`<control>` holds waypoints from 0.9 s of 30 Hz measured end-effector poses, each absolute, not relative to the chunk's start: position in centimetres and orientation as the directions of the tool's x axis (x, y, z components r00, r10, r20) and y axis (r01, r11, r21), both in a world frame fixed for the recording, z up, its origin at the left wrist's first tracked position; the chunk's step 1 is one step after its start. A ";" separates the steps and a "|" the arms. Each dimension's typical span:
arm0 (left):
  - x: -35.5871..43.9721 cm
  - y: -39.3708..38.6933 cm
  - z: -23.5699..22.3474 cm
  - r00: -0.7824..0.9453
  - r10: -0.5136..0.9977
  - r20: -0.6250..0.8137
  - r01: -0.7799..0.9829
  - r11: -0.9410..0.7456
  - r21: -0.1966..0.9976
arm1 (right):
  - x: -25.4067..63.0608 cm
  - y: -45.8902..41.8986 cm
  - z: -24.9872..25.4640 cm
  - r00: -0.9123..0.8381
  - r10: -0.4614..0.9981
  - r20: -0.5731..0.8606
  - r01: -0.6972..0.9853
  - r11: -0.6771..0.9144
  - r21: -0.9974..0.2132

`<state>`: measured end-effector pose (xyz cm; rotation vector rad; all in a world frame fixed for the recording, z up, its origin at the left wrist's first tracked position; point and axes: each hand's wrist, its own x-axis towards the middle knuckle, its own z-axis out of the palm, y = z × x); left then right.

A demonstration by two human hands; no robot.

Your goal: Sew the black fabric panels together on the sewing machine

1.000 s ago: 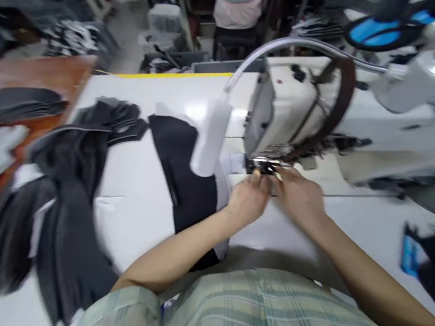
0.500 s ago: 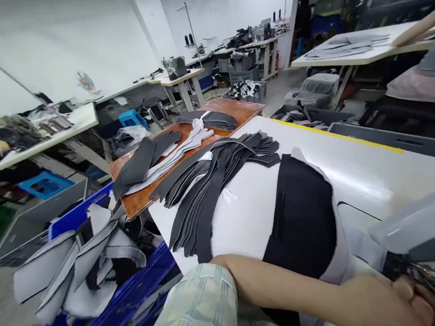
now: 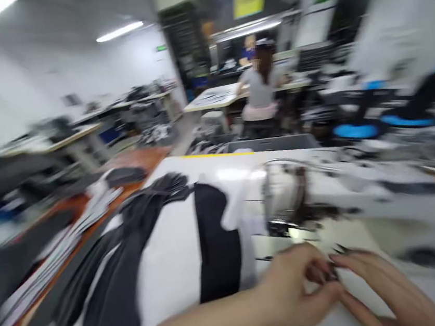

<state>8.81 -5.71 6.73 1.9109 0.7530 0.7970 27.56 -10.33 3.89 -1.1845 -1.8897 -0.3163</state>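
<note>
Both hands are together in front of the sewing machine (image 3: pixel 283 192), away from its needle area. My left hand (image 3: pixel 295 290) is closed in a pinch, thumb and forefinger meeting at a small dark thing blurred by motion. My right hand (image 3: pixel 381 291) touches the left fingertips, its own fingers closed around the same spot. Short dark points show just above the right fingers; what they belong to cannot be made out. Left of the machine lies a black fabric panel (image 3: pixel 218 241) with a pale edge, flat on the white table (image 3: pixel 169 257).
A fan of dark grey fabric strips (image 3: pixel 113 284) lies on the table's left. Beyond it, a brown board (image 3: pixel 142 161) bears more cut pieces. A grey crate (image 3: pixel 272 144) stands behind the table. Farther back, a person (image 3: pixel 259 87) sits at another table.
My hands have come from the machine's needle area toward me, still together. The head view swung left, then back and up, showing more of the room.
</note>
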 end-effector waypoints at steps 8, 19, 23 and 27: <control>13.6 -3.5 15.3 0.660 0.545 0.518 0.001 -0.689 0.724 | 41.4 -8.5 16.9 0.103 0.622 0.776 0.986 0.036 -0.160; 18.5 -1.6 17.7 0.676 0.492 0.548 0.098 -0.798 0.595 | 43.2 -3.9 15.3 -0.038 0.822 0.569 0.939 0.224 -0.261; 18.8 -1.0 17.5 0.658 0.524 0.542 0.129 -0.787 0.604 | 43.6 -3.4 14.4 -0.024 0.785 0.619 0.892 0.297 -0.341; 19.2 -0.7 17.4 0.653 0.536 0.535 0.155 -0.786 0.598 | 43.8 -3.0 13.8 -0.006 0.743 0.669 0.860 0.345 -0.376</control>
